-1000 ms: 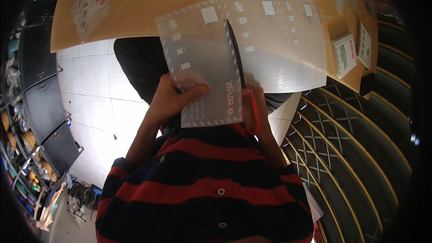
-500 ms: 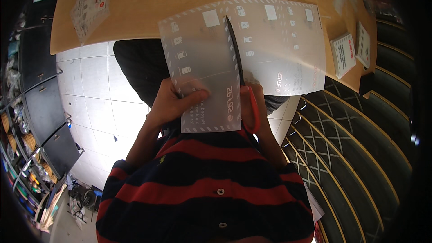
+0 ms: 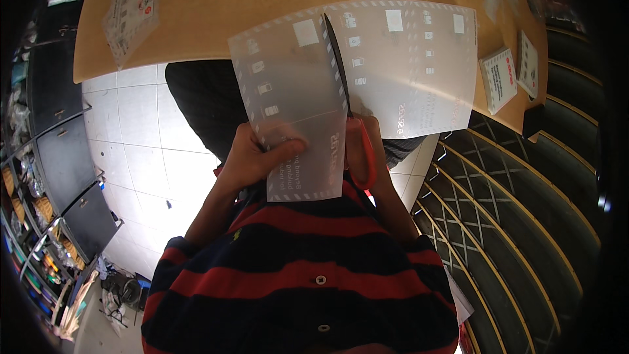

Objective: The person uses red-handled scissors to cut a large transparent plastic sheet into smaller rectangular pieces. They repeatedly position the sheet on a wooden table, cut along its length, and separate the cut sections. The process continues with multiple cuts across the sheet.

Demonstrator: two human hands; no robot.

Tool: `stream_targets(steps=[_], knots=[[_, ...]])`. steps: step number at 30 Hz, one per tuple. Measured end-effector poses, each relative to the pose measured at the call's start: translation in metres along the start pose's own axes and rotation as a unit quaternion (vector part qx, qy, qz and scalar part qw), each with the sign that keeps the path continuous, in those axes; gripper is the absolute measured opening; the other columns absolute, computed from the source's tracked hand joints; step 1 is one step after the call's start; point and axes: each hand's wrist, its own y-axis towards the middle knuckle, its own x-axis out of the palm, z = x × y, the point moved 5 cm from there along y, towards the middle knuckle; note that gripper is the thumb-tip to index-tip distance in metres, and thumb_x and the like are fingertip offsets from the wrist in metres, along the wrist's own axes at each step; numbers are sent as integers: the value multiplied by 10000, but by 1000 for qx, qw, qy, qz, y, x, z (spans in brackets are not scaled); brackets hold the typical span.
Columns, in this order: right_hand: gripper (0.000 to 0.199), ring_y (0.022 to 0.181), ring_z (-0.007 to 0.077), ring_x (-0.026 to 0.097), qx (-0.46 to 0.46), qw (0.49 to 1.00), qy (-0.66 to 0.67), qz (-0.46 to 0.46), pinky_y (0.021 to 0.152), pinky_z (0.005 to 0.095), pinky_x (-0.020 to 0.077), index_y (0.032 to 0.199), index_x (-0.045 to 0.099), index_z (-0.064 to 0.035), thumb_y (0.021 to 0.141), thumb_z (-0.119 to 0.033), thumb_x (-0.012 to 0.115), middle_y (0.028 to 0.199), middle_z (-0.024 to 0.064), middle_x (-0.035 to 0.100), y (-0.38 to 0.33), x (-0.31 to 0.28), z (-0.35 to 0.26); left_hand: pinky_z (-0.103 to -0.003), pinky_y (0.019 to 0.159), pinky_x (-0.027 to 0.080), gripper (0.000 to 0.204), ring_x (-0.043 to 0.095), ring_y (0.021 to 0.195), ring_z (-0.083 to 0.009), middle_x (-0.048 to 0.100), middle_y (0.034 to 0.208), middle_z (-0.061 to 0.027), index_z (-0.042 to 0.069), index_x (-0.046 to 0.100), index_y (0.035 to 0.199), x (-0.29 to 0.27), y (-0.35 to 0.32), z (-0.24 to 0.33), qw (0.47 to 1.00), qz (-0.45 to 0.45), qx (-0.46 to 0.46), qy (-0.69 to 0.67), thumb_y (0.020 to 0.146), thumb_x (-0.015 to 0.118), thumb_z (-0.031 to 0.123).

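Observation:
A translucent printed plastic sheet (image 3: 419, 46) spans the table's near edge and my lap, slit lengthwise. The slit's far end lies close to the sheet's far edge. To the left of the slit is a long strip (image 3: 298, 85), its near end hanging toward my shirt. My left hand (image 3: 252, 160) pinches this strip, thumb on top, fingers beneath and faintly visible through the plastic. Beside the strip's right edge, my right hand (image 3: 372, 132) is closed on red-handled scissors (image 3: 369, 160). The strip covers part of that hand, and I cannot make out the blades clearly.
The wooden table (image 3: 203, 0) holds another translucent printed piece (image 3: 134, 16) at the left and two small stacks of printed cards (image 3: 499, 82) at the right. Dark cabinets (image 3: 62, 137) line the left; a yellow-edged metal rack (image 3: 498, 196) stands right.
The strip has slid slightly toward me and tilted, its near end lower. The sheet's right part has shifted a little right. My right hand and the scissors handle have turned slightly.

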Motion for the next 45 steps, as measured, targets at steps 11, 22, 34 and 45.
stream_targets(steps=[11,22,34,45], knots=[[552,474,236,424,-47,998,-41,12,489,370,368,661,495,27,988,-411,416,526,121,457,9,-7,-11,-256,674,528,128,665,756,-120,699,853,-69,10,681,926,2,-1,4,1000,-1,15,10,838,708,99],[589,517,141,424,-36,998,-16,47,492,320,359,672,513,17,996,-455,372,530,58,474,21,-12,-32,-244,667,507,99,646,748,-100,691,831,-46,9,683,888,4,2,12,999,-10,30,13,836,708,90],[701,353,119,397,-2,999,46,-2,369,266,311,532,438,-40,990,-554,305,422,11,396,60,-29,-44,-248,678,494,119,623,745,-93,684,823,-40,1,682,906,-15,24,27,998,32,-6,52,842,700,100],[683,328,108,359,44,992,111,27,323,255,296,633,417,-76,922,-685,304,482,22,401,115,-69,-62,-243,661,488,133,614,722,-91,678,804,-35,-1,684,910,-18,25,26,998,16,60,30,875,673,126]])
